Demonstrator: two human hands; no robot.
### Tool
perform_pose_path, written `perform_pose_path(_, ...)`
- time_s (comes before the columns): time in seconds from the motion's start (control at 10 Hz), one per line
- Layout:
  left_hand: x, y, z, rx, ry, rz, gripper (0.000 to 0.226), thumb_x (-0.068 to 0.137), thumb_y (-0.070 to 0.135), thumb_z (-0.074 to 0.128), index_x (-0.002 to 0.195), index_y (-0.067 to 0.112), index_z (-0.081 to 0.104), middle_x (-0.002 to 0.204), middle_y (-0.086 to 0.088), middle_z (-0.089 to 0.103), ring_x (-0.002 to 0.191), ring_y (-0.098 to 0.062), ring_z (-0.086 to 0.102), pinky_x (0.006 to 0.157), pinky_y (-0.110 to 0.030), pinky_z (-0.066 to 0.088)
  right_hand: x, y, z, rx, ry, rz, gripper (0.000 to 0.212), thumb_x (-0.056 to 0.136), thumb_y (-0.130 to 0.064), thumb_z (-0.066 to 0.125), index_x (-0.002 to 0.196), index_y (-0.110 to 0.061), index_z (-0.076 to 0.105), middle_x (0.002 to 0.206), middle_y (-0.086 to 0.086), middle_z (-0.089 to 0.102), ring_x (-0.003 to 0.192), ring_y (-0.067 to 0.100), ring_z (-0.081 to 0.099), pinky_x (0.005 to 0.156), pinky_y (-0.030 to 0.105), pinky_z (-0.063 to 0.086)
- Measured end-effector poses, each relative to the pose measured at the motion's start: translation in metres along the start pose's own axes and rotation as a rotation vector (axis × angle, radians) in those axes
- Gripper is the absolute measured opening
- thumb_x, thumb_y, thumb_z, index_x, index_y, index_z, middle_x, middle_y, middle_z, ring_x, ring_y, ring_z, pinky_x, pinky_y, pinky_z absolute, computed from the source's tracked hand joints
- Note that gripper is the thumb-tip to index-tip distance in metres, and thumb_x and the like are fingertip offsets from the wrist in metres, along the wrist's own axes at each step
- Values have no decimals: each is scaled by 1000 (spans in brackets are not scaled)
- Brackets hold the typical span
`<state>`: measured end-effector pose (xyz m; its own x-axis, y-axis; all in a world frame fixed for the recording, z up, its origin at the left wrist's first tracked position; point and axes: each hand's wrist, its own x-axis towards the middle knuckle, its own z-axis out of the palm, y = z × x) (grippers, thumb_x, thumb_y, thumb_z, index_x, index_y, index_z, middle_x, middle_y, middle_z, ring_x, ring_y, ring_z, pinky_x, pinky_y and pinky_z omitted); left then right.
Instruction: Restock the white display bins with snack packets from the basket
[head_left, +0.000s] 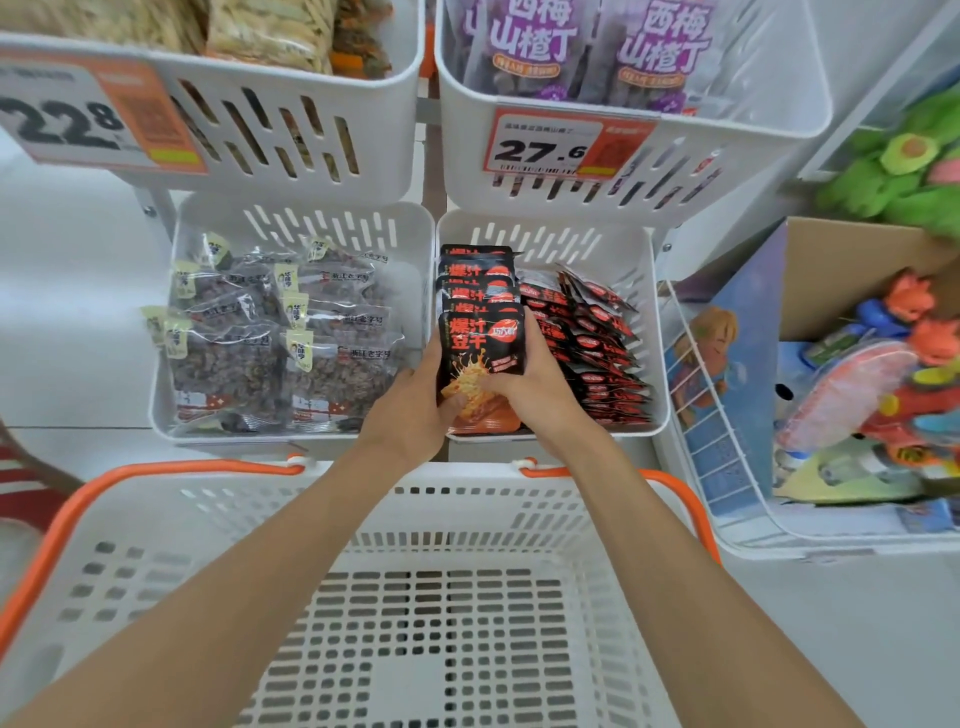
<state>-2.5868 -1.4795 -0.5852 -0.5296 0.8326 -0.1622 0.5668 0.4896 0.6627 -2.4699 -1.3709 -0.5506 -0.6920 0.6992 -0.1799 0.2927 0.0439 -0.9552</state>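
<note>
My left grip (415, 410), right grip (527, 387) both clasp black-and-red foil snack packets (480, 340), seating them in white slotted plastic bin (655, 364). Next, probably: let go, square row upright.

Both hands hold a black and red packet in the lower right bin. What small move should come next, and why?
Probably let go: the packet already stands at the front of its row in the bin, gripped by the left hand and the right hand.
</note>
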Motion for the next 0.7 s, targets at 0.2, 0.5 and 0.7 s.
perform_pose_path(0.2, -10, 4, -6, -92, 38, -8, 94, 95, 32, 63, 156, 32, -9, 84, -2, 60, 75, -21, 62, 69, -39, 51, -6, 6, -6, -93, 8, -2, 113, 70, -21, 78, 155, -36, 5, 155, -2, 37, 139, 13, 40, 113, 49, 38)
perform_pose_path(0.5, -19, 11, -10, -26, 39, -50, 96, 95, 34, 62, 155, 26, -12, 92, -6, 64, 85, -23, 64, 79, -45, 55, -25, -1, -15, -270, 15, -42, 113, 80, -7, 76, 156, -31, -4, 164, -6, 14, 149, 12, 16, 120, 43, 26)
perform_pose_path(0.7, -55, 27, -34, 50, 29, 26, 79, 96, 42, 58, 156, 17, 13, 154, -15, 35, 136, -32, 41, 108, -44, 40, -71, -35, -24, -350, 46, -134, 85, 87, -13, 72, 155, -20, 21, 155, -4, 33, 142, 9, 29, 112, 25, 27)
